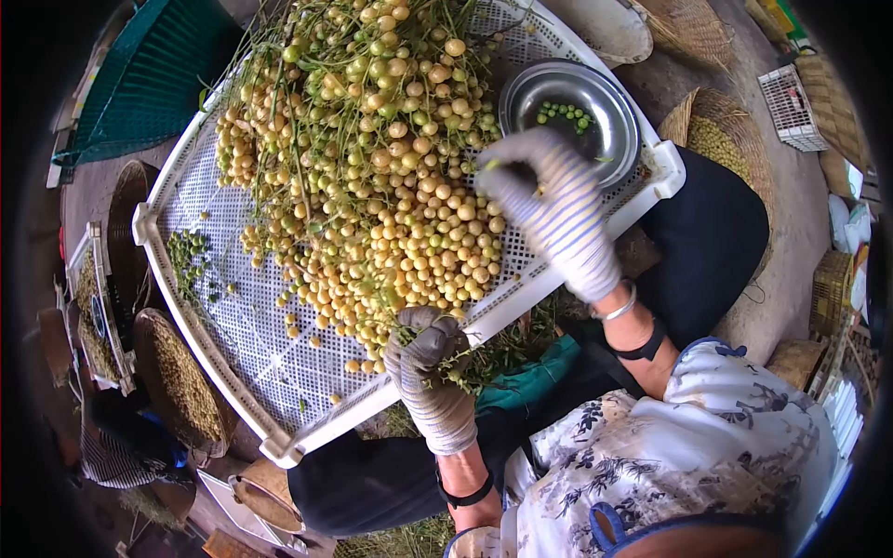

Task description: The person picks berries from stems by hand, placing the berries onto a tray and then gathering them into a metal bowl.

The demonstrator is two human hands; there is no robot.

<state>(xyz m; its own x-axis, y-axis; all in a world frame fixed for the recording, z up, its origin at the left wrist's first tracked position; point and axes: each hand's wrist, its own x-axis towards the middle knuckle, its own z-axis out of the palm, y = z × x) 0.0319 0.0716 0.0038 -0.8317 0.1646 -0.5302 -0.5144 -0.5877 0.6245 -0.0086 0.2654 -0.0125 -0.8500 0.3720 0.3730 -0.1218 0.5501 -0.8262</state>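
A heap of round yellow fruit (pixel 446 228) on thin stems covers much of a white perforated tray (pixel 349 423). My left hand (pixel 433 377), in a grey-stained knitted glove, is closed at the tray's near edge around a green stem sprig (pixel 456 367). Fruit touches its fingertips. Blurred by motion, my right hand (pixel 558 209) wears a striped white glove and hovers over the tray's right side, close to a metal bowl (pixel 619 149). Its fingers are curved, and whether anything is in them is unclear. Several small green fruits (pixel 566 115) lie inside the bowl.
Small green fruits (pixel 191 256) are scattered at the tray's left. A teal basket (pixel 149 79) stands upper left. Woven baskets of fruit (pixel 181 381) flank the tray, another basket (pixel 684 116) at right. Stripped stems (pixel 526 339) lie by my lap. Another person (pixel 121 456) is lower left.
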